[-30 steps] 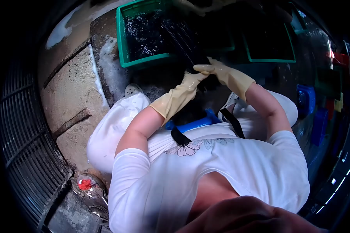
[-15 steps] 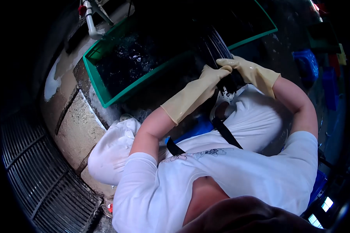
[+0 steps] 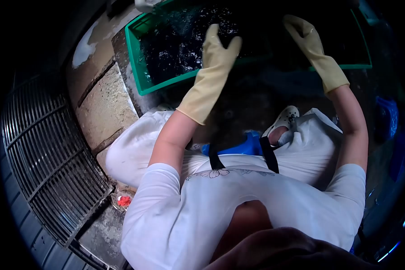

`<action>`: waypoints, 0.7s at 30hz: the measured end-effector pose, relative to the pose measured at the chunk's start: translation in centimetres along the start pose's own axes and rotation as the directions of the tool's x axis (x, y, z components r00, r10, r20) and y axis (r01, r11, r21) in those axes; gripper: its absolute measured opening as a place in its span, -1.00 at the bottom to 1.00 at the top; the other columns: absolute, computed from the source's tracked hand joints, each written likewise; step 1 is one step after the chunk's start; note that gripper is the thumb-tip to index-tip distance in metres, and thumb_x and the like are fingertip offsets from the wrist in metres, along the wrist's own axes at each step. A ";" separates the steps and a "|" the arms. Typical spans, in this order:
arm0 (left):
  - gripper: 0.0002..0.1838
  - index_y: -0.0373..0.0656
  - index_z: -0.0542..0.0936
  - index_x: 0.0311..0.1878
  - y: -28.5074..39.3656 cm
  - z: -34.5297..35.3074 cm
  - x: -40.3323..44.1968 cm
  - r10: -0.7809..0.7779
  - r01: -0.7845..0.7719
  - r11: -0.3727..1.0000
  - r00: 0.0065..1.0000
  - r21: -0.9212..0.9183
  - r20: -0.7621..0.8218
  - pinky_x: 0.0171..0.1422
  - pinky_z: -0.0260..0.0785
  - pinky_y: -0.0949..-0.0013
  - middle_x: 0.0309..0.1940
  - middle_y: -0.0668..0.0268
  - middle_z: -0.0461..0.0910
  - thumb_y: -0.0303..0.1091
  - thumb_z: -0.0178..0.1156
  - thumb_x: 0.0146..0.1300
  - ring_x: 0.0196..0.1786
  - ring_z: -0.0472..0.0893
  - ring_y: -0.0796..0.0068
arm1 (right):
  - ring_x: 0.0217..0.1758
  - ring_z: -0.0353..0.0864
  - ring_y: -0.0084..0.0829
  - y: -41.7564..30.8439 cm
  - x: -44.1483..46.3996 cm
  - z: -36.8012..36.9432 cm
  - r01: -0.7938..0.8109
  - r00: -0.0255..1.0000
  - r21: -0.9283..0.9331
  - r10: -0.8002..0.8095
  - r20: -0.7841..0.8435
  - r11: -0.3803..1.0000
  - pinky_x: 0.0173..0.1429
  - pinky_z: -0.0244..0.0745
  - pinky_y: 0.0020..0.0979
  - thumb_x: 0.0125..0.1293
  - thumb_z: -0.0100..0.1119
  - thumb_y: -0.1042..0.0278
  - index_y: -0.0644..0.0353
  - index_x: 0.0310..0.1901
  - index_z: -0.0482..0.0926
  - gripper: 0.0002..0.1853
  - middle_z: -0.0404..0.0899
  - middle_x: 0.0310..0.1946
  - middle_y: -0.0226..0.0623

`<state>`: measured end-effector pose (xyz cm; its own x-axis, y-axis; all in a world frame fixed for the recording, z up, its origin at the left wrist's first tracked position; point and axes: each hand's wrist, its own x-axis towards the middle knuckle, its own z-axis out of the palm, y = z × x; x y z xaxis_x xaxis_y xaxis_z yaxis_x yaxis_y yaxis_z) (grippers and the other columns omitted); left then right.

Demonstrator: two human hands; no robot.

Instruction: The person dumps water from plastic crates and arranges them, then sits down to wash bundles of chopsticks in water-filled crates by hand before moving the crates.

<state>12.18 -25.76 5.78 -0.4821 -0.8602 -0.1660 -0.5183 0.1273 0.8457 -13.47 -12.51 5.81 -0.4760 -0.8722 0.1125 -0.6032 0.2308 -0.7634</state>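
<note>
My left hand point(image 3: 218, 51), in a cream rubber glove, is raised over the near edge of the left green tub point(image 3: 135, 56), which holds dark, glinting liquid. Its thumb and fingers are spread and hold nothing. My right hand point(image 3: 303, 36), gloved alike, reaches over the dark inside of a second green tub point(image 3: 346, 66). Its fingers curve away from the thumb, with a gap between them and nothing visible inside. The dark strands are not distinguishable against the black area between the tubs.
A blue seat point(image 3: 243, 146) is beneath me, between my legs. A slatted black grate point(image 3: 54, 157) lies at the left, beside stone slabs point(image 3: 103, 105). A red scrap point(image 3: 123, 201) sits near the grate. A blue object point(image 3: 386, 118) stands at the right.
Both hands have let go of the dark strands they held together. They have moved apart and forward, the left over the left tub and the right over the right tub. The view has shifted.
</note>
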 end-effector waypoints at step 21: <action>0.20 -0.23 -0.04 0.60 -17.9 -1.0 10.8 -0.567 0.787 0.495 0.614 -0.368 0.549 0.36 0.37 0.06 0.43 -0.14 0.30 -0.12 0.55 0.06 0.41 0.39 0.03 | 0.54 0.24 0.03 -5.9 8.1 27.1 -0.835 0.444 -0.158 0.815 0.372 0.527 0.63 0.09 -0.15 0.28 0.31 0.21 0.02 0.57 0.11 -0.14 0.30 0.43 0.17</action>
<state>16.93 -37.80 -10.67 -0.3895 -0.3296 -0.8600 -0.3758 -0.7956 0.4751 3.57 -32.60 -6.01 -0.4653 -0.3596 -0.8088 -0.0220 0.9182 -0.3956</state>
